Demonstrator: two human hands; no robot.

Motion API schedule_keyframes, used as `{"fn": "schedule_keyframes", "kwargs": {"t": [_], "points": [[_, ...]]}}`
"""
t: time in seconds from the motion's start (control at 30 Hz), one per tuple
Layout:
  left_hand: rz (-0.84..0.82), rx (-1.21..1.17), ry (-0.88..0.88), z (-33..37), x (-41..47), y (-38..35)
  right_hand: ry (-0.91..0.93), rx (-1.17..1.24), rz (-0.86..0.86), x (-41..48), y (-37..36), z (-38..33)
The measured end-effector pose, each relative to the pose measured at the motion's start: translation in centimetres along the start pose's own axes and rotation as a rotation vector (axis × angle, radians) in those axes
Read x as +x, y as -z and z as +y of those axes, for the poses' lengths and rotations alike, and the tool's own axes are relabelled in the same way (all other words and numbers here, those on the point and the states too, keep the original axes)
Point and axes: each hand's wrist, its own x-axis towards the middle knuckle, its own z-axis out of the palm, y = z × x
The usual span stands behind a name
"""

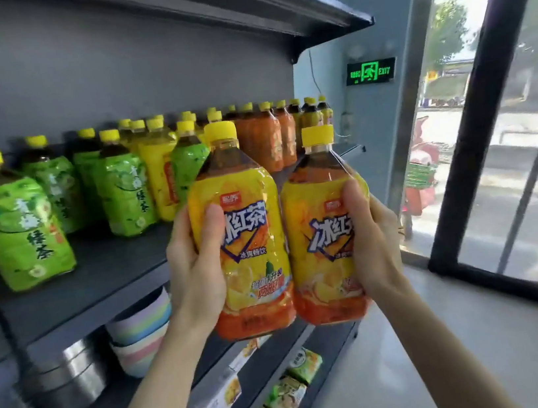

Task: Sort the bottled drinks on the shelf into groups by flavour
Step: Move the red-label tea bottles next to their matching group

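Holding one upright iced-tea bottle in each hand — left hand (197, 269) wrapped round the left bottle (243, 242), right hand (374, 240) round the right bottle (326, 240) — fingers closed on the labels, with the orange group (268, 138) beyond them up the shelf (105, 278).

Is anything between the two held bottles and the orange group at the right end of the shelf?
Nothing visible. The left bottle and right bottle are held in front of the shelf, and the orange group stands just behind them.
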Motion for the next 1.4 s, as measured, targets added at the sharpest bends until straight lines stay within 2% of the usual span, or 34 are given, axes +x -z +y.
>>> {"fn": "schedule_keyframes", "kwargs": {"t": [0.23, 0.9, 1.17, 1.4], "points": [[-0.13, -0.022, 0.011, -5.2, 4.6, -12.4, -0.02, -0.019, 0.132, 8.4, 9.9, 2.1], [-0.152, -0.1, -0.002, -28.5, 27.5, -40.0, 0.002, -0.097, 0.227, 45.8, 23.4, 16.6], [0.002, 0.0, -0.035, -37.5, 34.9, -47.6, 0.018, -0.063, 0.013, 61.5, 25.6, 23.5], [0.224, 0.163, -0.093, -41.4, 40.9, -47.4, -0.021, 0.052, -0.246, 71.9, 19.9, 28.3]]}}
